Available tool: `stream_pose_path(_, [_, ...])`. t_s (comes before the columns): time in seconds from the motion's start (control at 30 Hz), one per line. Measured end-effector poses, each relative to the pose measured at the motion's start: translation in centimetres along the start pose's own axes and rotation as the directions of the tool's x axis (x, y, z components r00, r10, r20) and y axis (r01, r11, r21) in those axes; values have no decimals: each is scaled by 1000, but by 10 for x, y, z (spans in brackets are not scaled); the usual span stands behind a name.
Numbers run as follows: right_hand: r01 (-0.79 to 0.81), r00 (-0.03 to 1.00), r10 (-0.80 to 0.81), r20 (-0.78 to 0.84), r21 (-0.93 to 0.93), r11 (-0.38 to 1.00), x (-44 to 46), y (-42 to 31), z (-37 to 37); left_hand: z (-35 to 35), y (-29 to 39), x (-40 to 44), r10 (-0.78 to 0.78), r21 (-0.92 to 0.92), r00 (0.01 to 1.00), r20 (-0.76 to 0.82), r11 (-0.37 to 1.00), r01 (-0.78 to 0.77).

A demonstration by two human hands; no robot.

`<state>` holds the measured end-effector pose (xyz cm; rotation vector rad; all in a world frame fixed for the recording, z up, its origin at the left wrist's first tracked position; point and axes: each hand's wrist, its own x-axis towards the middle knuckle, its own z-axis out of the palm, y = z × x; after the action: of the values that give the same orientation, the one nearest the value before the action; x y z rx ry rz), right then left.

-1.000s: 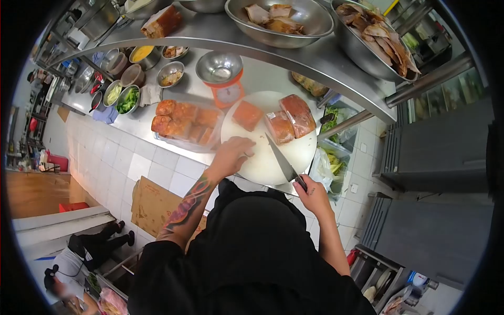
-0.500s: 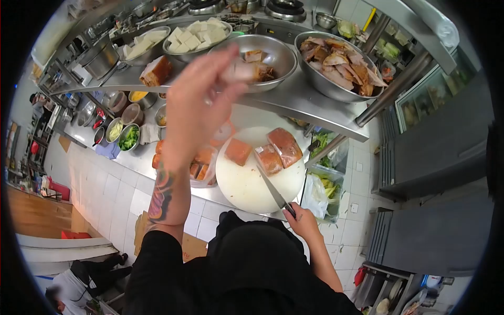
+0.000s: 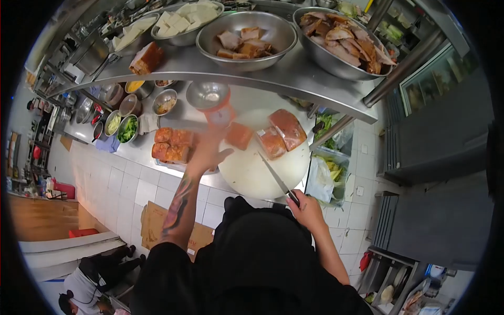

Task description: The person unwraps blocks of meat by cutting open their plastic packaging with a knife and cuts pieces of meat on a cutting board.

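My left hand (image 3: 209, 149) reaches over the right part of the tray of browned meat blocks (image 3: 172, 144), its fingers blurred near the orange scale (image 3: 219, 114). Its thumb is spread to the side, and nothing shows in it. My right hand (image 3: 306, 209) is wrapped round the black handle of a knife (image 3: 276, 177), whose blade lies across the round white board (image 3: 247, 173). On the board are a bare meat block (image 3: 239, 136) and two plastic-wrapped blocks, a smaller one (image 3: 272, 143) with a label and a larger one (image 3: 287, 128). A metal bowl (image 3: 208, 96) sits on the scale.
Above the counter, a steel shelf (image 3: 184, 68) holds a bowl of meat chunks (image 3: 247, 60), a bowl of sliced meat (image 3: 346, 65), bowls of white blocks and a meat block (image 3: 146, 59). Bowls of greens (image 3: 127, 129) stand left. Another person (image 3: 86, 286) is at lower left.
My left hand has come down from in front of the shelf to the tray and scale. The camera view has shifted. My right hand still holds the knife over the board.
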<state>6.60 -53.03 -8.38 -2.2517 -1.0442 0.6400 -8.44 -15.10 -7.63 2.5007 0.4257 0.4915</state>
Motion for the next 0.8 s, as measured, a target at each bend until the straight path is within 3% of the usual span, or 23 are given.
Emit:
stream_pose_path(0.03, [-2,1000,2,9,-27,1000,2,0,0,13,-5,9,-6,-2,1000,5,1000,6])
stream_pose_path(0.1, [-2,1000,3,22,-50,999,8,-7,-6,31,-13,32,160,192,976,145,963,-187])
stream_pose_path(0.13, [-3,1000,5,28,-72,997,10,-11,-9,30,-7,39,157,190,976,149,964,-184])
stream_pose_path(0.2, [-12,1000,15,25,-89,996,14,-16,-14,21,10,49,-22,295,957,290,953,-68])
stream_pose_path(0.27, [-36,999,38,30,-71,997,15,-17,-15,10,22,49,-52,387,944,327,918,-83])
stream_pose_path(0.33, [-37,999,38,22,-33,999,12,-16,-11,1,10,43,-309,204,832,460,949,240])
stream_pose_path(0.37, [-34,999,34,5,-25,999,11,-16,-10,6,1,26,-172,319,898,405,947,38])
stream_pose_path(0.4, [-32,999,31,-12,-17,999,10,-18,-9,9,2,17,-172,320,894,413,947,34])
stream_pose_path(0.43, [-40,999,40,-12,-12,999,8,-19,-10,12,4,9,52,317,944,325,935,-160])
stream_pose_path(0.47, [-47,999,47,-17,14,999,7,-23,-12,16,6,3,281,330,931,231,878,-347])
stream_pose_path(0.5, [-53,998,54,-18,38,998,6,-26,-12,24,11,-2,149,238,939,310,944,-228])
stream_pose_path(0.53, [-57,998,58,-15,39,998,5,-28,-12,31,16,-4,147,236,938,315,945,-227])
stream_pose_path(0.6, [-47,999,49,-15,107,993,8,-32,-11,40,22,-6,-108,181,924,368,982,43])
stream_pose_path(0.73, [-41,999,40,16,62,997,14,-34,-2,41,22,-13,-138,104,950,279,988,113])
stream_pose_path(0.8, [-41,998,41,53,4,999,17,-36,-2,38,20,-13,-46,10,993,108,999,45])
